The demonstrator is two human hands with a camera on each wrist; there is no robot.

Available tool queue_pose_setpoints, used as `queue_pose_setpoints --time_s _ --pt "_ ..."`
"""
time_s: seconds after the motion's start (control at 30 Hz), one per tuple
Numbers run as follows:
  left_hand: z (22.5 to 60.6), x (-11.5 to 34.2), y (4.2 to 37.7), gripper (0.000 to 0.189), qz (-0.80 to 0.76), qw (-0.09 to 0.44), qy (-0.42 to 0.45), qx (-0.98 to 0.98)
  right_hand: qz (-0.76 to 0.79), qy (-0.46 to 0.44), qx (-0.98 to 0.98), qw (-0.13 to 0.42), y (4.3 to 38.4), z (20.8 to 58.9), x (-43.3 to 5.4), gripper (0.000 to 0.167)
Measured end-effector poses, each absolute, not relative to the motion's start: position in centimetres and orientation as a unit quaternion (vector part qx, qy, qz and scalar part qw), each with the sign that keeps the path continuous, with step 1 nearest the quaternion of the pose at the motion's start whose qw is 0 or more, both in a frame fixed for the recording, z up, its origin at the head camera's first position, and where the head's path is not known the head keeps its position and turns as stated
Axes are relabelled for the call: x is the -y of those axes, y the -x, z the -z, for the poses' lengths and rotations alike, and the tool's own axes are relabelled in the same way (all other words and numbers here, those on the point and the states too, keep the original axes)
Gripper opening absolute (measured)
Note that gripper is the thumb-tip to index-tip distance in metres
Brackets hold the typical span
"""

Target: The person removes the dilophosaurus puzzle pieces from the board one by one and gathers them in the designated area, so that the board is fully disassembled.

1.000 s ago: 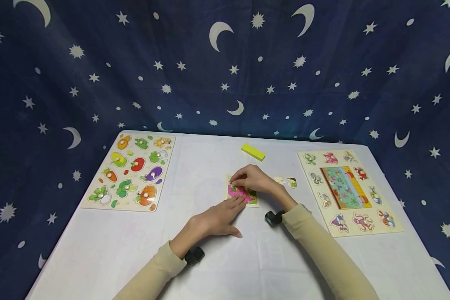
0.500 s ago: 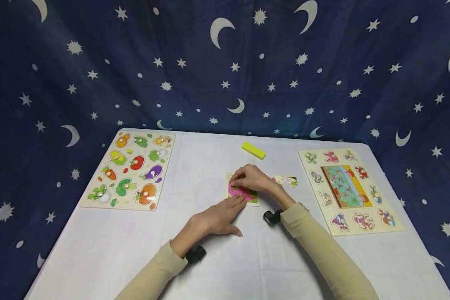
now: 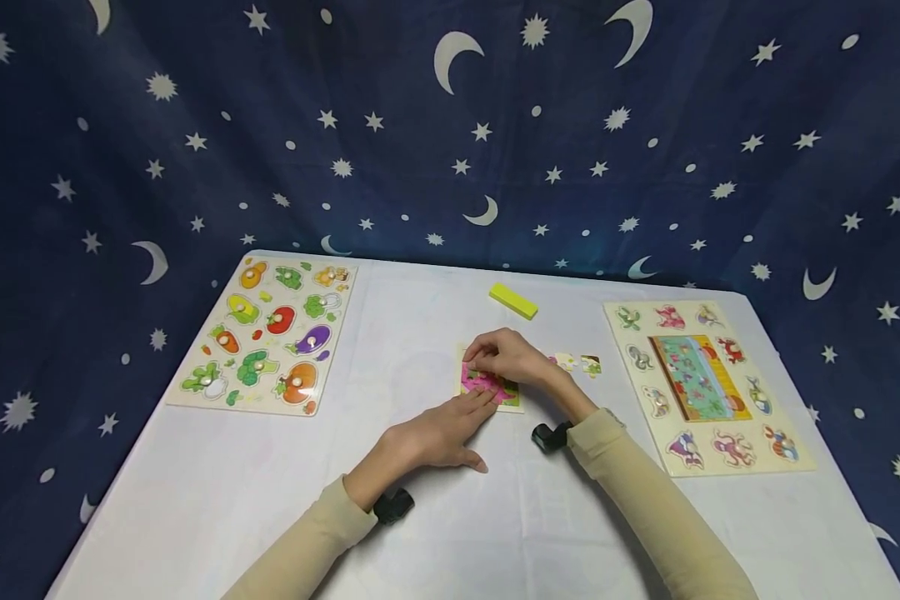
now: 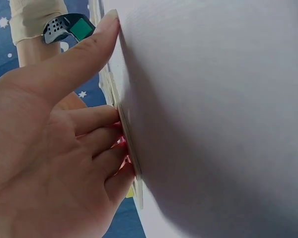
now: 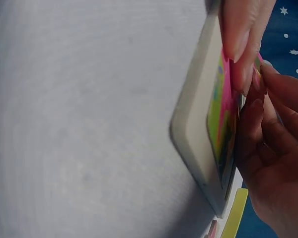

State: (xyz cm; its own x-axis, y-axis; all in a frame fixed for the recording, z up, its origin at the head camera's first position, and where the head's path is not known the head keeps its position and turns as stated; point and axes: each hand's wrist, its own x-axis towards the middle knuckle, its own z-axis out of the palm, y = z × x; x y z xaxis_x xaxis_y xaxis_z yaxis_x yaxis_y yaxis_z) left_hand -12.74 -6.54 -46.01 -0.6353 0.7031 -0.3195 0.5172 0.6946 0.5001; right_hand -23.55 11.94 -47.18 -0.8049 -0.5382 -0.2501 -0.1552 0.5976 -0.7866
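A small jigsaw puzzle in a pale tray (image 5: 196, 106) lies at the middle of the table, with a pink and green picture (image 3: 471, 380) in it. My left hand (image 3: 441, 432) rests on its near part with the fingers extended, thumb out on the tablecloth. Over the far left part of the picture, my right hand (image 3: 510, 357) pinches a pink and yellow puzzle piece (image 5: 259, 62) between thumb and fingertips. The right fingers hide much of that piece. To the right of the tray lie a few loose puzzle pieces (image 3: 591, 365), partly behind the right wrist.
A vegetable peg puzzle (image 3: 258, 342) lies at the left of the white table, and a sea-animal peg puzzle (image 3: 708, 387) at the right. Behind the small tray is a yellow block (image 3: 513, 301). A dark blue star-patterned cloth (image 3: 390, 125) hangs at the back.
The head view has shifted slightly. Both hands stay at the small puzzle in nearly the same pose, the left pressing and the right pinching, with only slight movement of the right fingers.
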Motion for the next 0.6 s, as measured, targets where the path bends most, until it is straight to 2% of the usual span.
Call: queue_pose_setpoints --time_s 0.6 --pt "46.2 6.3 12.7 0.097 -0.191 0.251 -0.345 -0.884 0.415 0.174 -0.874 0.184 22.7 46.4 -15.8 0.013"
